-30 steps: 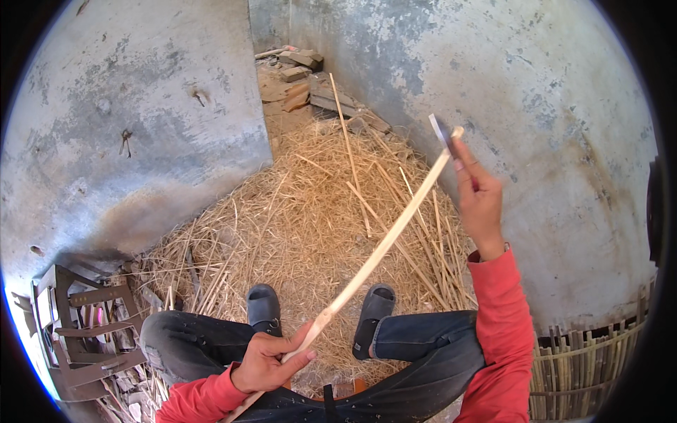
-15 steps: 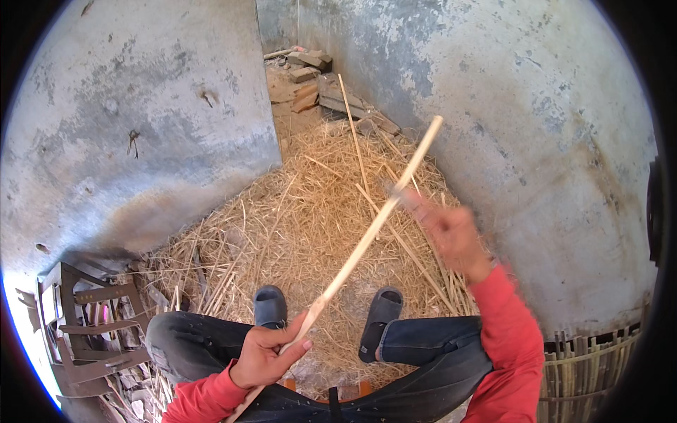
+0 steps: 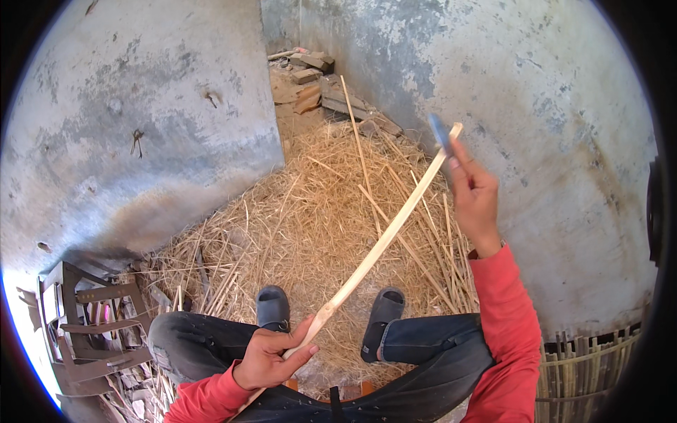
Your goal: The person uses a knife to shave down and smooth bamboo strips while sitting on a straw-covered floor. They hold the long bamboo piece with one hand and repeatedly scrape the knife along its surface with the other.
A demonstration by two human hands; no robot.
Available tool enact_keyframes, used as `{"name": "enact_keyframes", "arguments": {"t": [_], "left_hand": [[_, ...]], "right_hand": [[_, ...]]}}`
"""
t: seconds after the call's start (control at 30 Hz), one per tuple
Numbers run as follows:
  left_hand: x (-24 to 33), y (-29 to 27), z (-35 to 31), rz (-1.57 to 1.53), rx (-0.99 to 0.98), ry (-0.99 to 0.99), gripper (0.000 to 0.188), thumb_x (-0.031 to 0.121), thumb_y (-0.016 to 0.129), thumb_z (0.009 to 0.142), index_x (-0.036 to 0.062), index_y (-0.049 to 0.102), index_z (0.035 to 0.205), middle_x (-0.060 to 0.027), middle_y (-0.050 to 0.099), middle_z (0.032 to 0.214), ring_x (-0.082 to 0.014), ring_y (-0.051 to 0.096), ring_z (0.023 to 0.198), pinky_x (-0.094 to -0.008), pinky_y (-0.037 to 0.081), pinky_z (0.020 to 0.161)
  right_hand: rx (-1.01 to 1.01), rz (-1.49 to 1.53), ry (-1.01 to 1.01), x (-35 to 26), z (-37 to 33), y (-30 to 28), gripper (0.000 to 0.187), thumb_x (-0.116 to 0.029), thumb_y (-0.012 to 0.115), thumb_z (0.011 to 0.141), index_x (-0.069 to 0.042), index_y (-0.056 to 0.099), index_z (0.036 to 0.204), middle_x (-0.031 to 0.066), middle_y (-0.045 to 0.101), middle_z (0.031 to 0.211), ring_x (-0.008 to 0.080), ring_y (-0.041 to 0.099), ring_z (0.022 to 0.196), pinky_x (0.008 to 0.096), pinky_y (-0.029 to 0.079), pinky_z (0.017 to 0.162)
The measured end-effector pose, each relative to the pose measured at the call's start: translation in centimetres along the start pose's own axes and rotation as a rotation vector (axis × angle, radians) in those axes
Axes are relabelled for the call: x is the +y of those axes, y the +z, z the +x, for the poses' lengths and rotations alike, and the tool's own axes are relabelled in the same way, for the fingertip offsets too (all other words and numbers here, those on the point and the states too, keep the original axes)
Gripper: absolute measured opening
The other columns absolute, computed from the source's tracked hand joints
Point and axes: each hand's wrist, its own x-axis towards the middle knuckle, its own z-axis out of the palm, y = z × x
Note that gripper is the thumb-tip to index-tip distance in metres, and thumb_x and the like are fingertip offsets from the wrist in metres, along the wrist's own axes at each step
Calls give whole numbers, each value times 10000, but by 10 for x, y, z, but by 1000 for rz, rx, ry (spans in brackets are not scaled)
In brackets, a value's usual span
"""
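Note:
A long pale bamboo or wooden strip point(image 3: 381, 242) slants from my lap up to the right, with a knobbly joint near its lower part. Below that joint, my left hand point(image 3: 270, 358) is closed round the strip, thumb lying along it. My right hand point(image 3: 474, 201) grips a knife point(image 3: 438, 132) near the strip's far end. The bluish blade, slightly blurred, lies across the strip just short of its tip; the handle is mostly hidden by my fingers. The strip's lower end passes under my left forearm.
Shavings point(image 3: 317, 190) and loose strips cover the floor. Worn walls point(image 3: 536, 141) rise at left and right, with bricks point(image 3: 307, 76) stacked in the far corner. A brown slatted frame point(image 3: 106, 292) stands left; a slatted bamboo piece point(image 3: 585, 377) is at lower right. My slippered feet point(image 3: 271, 308) rest ahead.
My right hand has moved up and away along the strip, carrying the knife from around its middle-upper part to near the far end. My left hand keeps its grip, nearly still.

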Motion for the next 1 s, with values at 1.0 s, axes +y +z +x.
{"name": "enact_keyframes", "arguments": {"t": [1.0], "left_hand": [[7,2,1,-303,197,-93,468,11,716,944,-105,567,1373,-105,698,1239,-82,591,1112,-237,462,987]], "right_hand": [[-311,83,-145,-69,-80,75,393,-77,601,997,1,612,1383,123,718,785,128,607,566,287,488,570]]}}
